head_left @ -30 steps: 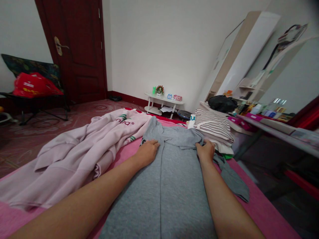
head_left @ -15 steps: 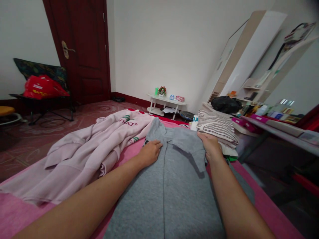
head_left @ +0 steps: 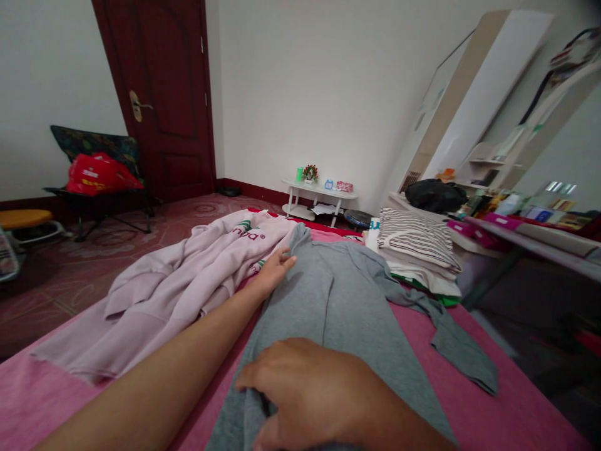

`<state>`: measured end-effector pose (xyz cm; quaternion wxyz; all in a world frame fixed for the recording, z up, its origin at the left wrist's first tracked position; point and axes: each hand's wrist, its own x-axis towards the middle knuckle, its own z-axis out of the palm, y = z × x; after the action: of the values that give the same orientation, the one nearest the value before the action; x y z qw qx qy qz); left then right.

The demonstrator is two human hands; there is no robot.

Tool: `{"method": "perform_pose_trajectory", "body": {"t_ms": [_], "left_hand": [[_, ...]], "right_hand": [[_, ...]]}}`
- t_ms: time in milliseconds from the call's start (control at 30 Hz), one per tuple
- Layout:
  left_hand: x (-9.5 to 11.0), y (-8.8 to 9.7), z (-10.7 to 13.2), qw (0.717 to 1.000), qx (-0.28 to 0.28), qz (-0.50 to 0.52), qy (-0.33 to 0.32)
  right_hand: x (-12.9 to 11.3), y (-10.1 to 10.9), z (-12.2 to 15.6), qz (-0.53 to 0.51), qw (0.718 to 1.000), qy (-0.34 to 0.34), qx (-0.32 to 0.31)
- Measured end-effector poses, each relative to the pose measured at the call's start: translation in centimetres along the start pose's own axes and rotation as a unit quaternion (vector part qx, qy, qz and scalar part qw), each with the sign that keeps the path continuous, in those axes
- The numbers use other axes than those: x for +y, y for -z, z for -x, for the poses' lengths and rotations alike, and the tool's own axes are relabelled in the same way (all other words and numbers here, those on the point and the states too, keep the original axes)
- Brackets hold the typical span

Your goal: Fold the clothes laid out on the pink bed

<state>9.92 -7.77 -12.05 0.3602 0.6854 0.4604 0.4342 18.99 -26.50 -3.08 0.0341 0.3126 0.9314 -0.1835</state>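
A grey long-sleeved top (head_left: 357, 313) lies spread lengthwise before me, its right sleeve stretched out toward the right edge. My left hand (head_left: 277, 270) rests at the top's upper left side, near the shoulder, fingers extended. Close to the camera, my right hand (head_left: 312, 391) is over the lower left part of the top. Its thumb and fingers are apart, with grey cloth under them; whether the fingertips touch the cloth is hard to see. Left of the top lies a pale pink sweatshirt (head_left: 188, 275) with green and dark lettering, rumpled.
Both garments lie on a pink-covered surface (head_left: 469, 401). A stack of folded clothes (head_left: 417, 244), striped one uppermost, stands at the far right. Beyond are a small white table (head_left: 319, 190) and a cluttered dresser (head_left: 530, 244). A chair holds a red bag (head_left: 103, 175).
My right hand has left the top's right shoulder and come back toward me, to the lower left. The right sleeve now lies outward. My left hand has shifted slightly left.
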Motion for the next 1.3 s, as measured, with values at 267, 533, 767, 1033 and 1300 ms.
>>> {"method": "perform_pose_trajectory", "body": {"t_ms": [267,533,767,1033,1300], "left_hand": [[-0.8,-0.1,-0.2,0.998,-0.030,-0.050,-0.022],[0.5,0.4,0.7,0.986,-0.039,-0.155,-0.046],[0.3,-0.2,1.3,0.965,-0.008,-0.237,-0.113],[0.7,-0.7,1.9,0.896,-0.099,-0.376,-0.216],[0.4,-0.9,2.6,0.899,-0.110,-0.376,-0.197]], "right_hand": [[-1.0,-0.9,0.4,0.037,0.999,0.027,0.025],[-0.9,-0.3,-0.5,-0.085,0.985,0.118,-0.096],[1.6,0.4,-1.7,-0.102,0.988,-0.058,0.097],[9.0,-2.0,-2.5,0.042,0.922,-0.312,0.225],[9.4,-2.1,-2.5,0.022,0.928,-0.286,0.237]]}}
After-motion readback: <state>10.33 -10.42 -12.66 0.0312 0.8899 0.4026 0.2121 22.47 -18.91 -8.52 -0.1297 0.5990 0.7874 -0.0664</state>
